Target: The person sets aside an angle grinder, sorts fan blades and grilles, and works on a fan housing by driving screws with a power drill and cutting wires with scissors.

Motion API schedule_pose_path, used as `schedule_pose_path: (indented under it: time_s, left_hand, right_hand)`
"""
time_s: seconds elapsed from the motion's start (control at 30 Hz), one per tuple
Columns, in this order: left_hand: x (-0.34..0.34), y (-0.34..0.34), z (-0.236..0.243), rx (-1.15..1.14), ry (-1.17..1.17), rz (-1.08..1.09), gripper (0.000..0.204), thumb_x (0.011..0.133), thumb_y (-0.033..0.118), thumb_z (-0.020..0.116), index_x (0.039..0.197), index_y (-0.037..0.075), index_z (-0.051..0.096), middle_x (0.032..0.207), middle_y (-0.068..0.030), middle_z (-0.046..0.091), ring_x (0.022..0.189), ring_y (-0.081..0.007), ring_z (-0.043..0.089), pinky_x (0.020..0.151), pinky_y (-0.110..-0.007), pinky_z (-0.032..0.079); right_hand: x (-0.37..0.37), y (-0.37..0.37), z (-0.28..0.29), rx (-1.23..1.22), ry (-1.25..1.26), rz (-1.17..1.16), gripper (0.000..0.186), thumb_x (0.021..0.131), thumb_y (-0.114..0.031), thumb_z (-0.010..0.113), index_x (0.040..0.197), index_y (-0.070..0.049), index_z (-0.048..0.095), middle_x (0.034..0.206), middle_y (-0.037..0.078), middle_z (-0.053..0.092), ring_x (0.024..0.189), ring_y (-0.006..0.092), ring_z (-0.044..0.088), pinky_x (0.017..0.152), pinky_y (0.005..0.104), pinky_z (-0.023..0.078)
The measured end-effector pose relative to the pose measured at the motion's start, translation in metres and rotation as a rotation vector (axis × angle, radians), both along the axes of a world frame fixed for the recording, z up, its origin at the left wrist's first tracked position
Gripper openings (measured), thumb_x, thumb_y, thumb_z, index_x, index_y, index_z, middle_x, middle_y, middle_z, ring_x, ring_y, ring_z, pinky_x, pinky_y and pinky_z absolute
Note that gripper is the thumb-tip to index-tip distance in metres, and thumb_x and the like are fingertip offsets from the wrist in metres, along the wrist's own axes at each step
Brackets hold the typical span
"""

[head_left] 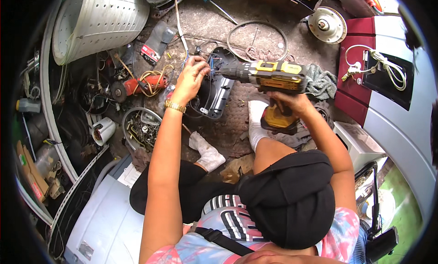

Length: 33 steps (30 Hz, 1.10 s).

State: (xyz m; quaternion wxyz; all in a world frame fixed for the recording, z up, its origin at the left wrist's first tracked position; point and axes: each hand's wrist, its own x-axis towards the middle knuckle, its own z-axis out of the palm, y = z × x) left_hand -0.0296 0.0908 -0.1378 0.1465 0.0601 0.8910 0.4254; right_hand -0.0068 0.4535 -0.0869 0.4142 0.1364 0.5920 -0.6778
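My right hand (289, 102) is closed round the handle of a yellow and black cordless drill (276, 73), level and pointing left. Its black chuck (235, 72) ends close to my left hand's fingertips. My left hand (194, 76) is pinched on thin blue wire, which shows beside the fingers. A pale cable (179, 24) runs down from the top to that hand. Under the chuck and beside the left hand lies a black plastic housing (222, 96), partly covered by the drill. Whether the wire sits in the chuck is too small to tell.
An orange angle grinder (146, 84) and a basin of small metal parts (141, 129) lie to the left. A perforated white drum (102, 24) stands far left. Beyond the drill are a hoop (257, 24), a screwdriver (223, 11) and a grey rag (320, 81). A large red and grey cabinet (360, 86) bounds the right.
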Motion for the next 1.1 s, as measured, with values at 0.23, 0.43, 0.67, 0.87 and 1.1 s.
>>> schedule_pose_path:
  time_s: [0.23,0.43,0.67,0.87,1.1]
  left_hand:
    - [-0.015,-0.005,0.000,-0.157,-0.109,-0.117,0.023,0.098,0.023,0.060,0.108,0.004,0.069,0.114,-0.0143,0.065,0.105,-0.0330,0.065,0.090,-0.040,0.051]
    - [-0.018,0.002,0.000,-0.207,-0.084,-0.147,0.020,0.098,0.018,0.059,0.100,-0.001,0.065,0.093,-0.0175,0.069,0.091,-0.0344,0.068,0.082,-0.040,0.052]
    - [-0.017,-0.004,0.001,-0.196,-0.140,-0.087,0.022,0.096,0.022,0.062,0.104,0.002,0.069,0.103,-0.0190,0.070,0.100,-0.0382,0.066,0.088,-0.044,0.051]
    - [-0.017,-0.002,0.003,-0.189,-0.174,-0.066,0.024,0.096,0.022,0.062,0.107,0.002,0.071,0.103,-0.0188,0.072,0.099,-0.0367,0.068,0.088,-0.043,0.052]
    - [-0.014,0.003,0.002,-0.206,-0.140,0.036,0.026,0.095,0.026,0.063,0.105,0.005,0.073,0.099,-0.0160,0.073,0.097,-0.0341,0.069,0.086,-0.041,0.053]
  right_hand:
    - [0.015,0.006,0.011,0.176,0.767,0.461,0.047,0.078,-0.019,0.086,0.119,-0.008,0.068,0.111,0.007,0.072,0.103,0.0211,0.067,0.095,0.0352,0.053]
    - [0.022,-0.025,0.004,-0.009,0.671,0.397,0.058,0.070,-0.014,0.088,0.123,-0.005,0.065,0.123,0.013,0.066,0.115,0.0237,0.061,0.104,0.0355,0.046]
    - [0.027,-0.034,-0.007,-0.042,0.671,0.385,0.066,0.070,-0.011,0.089,0.129,-0.004,0.060,0.121,0.009,0.067,0.110,0.0176,0.062,0.103,0.0338,0.047]
    - [0.026,-0.039,0.000,-0.018,0.629,0.376,0.059,0.070,-0.013,0.088,0.123,-0.004,0.064,0.120,0.009,0.067,0.110,0.0201,0.062,0.103,0.0346,0.047]
    - [0.011,-0.045,0.014,0.015,0.388,0.419,0.052,0.074,-0.011,0.086,0.122,-0.006,0.066,0.119,0.010,0.068,0.108,0.0199,0.064,0.095,0.0349,0.052]
